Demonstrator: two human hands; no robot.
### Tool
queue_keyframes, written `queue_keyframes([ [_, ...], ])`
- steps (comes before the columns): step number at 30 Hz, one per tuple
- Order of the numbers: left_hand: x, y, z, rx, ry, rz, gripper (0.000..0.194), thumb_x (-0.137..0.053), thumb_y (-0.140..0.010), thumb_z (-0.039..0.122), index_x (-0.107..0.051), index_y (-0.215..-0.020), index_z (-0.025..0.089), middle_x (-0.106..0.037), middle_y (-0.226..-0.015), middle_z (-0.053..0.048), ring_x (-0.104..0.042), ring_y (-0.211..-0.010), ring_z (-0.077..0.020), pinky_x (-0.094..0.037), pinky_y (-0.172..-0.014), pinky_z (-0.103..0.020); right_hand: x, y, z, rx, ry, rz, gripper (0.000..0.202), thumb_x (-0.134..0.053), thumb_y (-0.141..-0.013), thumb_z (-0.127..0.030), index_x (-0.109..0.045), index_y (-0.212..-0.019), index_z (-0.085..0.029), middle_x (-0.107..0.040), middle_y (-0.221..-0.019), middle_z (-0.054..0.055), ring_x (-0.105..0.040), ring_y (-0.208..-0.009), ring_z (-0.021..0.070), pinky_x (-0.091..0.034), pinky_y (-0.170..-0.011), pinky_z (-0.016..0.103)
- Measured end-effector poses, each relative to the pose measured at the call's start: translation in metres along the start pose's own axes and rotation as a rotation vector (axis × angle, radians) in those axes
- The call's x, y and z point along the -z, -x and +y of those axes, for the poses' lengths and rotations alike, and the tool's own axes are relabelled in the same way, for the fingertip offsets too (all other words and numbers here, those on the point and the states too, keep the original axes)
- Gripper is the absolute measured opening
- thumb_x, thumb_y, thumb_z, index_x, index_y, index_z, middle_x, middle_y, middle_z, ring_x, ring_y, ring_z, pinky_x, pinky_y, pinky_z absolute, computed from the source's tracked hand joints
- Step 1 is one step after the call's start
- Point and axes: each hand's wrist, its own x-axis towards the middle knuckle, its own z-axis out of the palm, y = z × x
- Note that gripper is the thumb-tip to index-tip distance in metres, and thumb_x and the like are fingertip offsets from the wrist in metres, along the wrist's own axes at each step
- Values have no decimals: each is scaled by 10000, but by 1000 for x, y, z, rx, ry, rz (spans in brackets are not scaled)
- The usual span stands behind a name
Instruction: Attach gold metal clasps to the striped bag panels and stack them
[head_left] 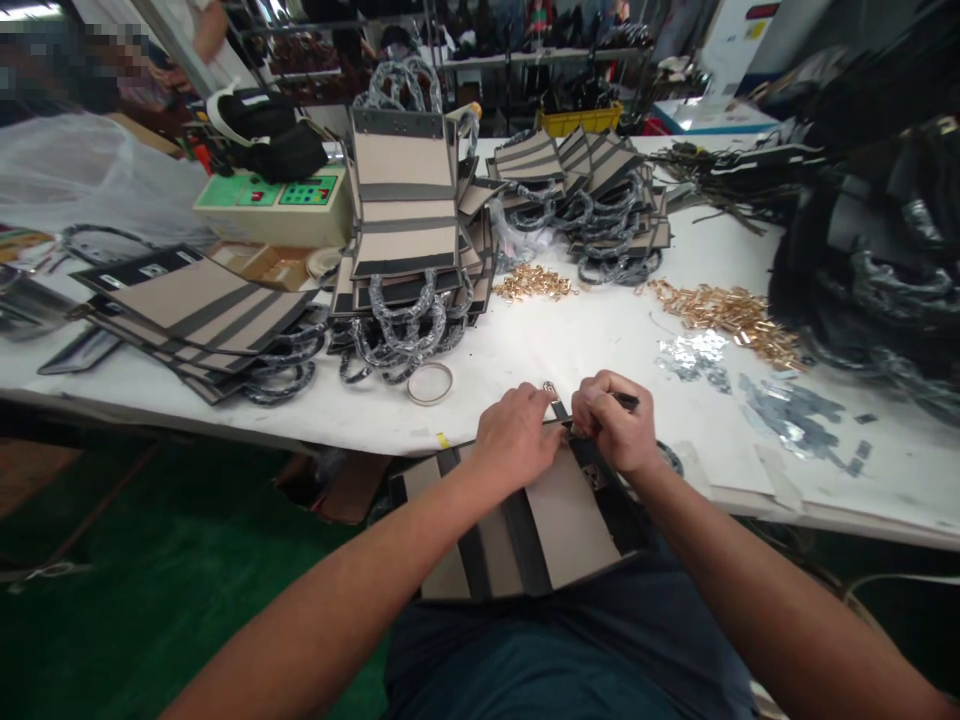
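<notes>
A beige bag panel with dark stripes (570,520) rests at the table's front edge and over my lap. My left hand (519,435) lies on its upper edge, thumb and fingers closed around a small strap with a metal end (553,396). Close beside it, my right hand (616,420) is closed on a thin dark tool (626,401), its fingertips touching the panel's edge by the strap. A metal fitting (594,477) shows on the panel's dark border below my right hand. The fingertips hide where the tool meets the edge.
Stacked panels with wrapped handles (405,240) stand behind, more at the left (202,310). Gold-coloured pieces (731,318) and flat silvery plates (795,415) lie to the right. A tape ring (430,384) is near the front; a green-faced machine (277,200) sits behind. A person is at upper left.
</notes>
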Motion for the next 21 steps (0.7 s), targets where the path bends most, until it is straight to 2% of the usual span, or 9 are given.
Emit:
queue_keyframes([
  [2, -10, 39, 10, -181, -85, 124, 517, -598, -987, 468, -582, -1444, 227, -613, -1426, -132, -550, -1316, -320, -414, -1132, -479, 1, 0, -1, -20, -9, -7, 343, -672, -930, -344, -510, -643, -248, -522, -511, -42, -444, -461, 142, -357, -464, 300],
  [4, -28, 74, 16, -320, -126, 108, 642, -629, -951, 600, -548, -1486, 256, -519, -1550, -133, -467, -1420, -349, -320, -1229, -537, 1, -1, -2, -29, -18, -9, 331, -671, -924, -337, -525, -643, -244, -525, -501, -42, -438, -450, 139, -346, -453, 294],
  [7, -56, 101, 19, -360, -178, 27, 932, -673, -845, 771, -421, -1595, 278, -348, -1688, -151, -285, -1563, -391, -165, -1296, -618, 0, -1, -3, -29, -1, -14, 314, -664, -917, -322, -537, -642, -239, -531, -495, -42, -443, -444, 136, -341, -448, 287],
  [10, -69, 102, 21, -328, -230, -37, 1052, -755, -789, 748, -346, -1636, 276, -242, -1739, -162, -185, -1609, -400, -132, -1300, -647, 0, 0, -5, -24, 28, -22, 308, -643, -915, -291, -529, -635, -238, -533, -495, -42, -451, -451, 135, -348, -460, 284],
  [15, -62, 94, 28, -324, -267, -104, 998, -794, -812, 602, -347, -1633, 252, -243, -1745, -147, -198, -1608, -396, -115, -1304, -665, -1, 0, -9, -38, 41, -21, 308, -633, -903, -281, -516, -621, -237, -528, -492, -46, -440, -443, 128, -341, -453, 277],
  [21, -60, 94, 31, -319, -274, -112, 975, -801, -806, 578, -374, -1611, 232, -244, -1744, -150, -231, -1595, -387, -123, -1304, -666, 0, -2, -12, -34, 81, -30, 306, -638, -886, -279, -520, -606, -235, -530, -481, -45, -447, -435, 128, -354, -455, 276],
])
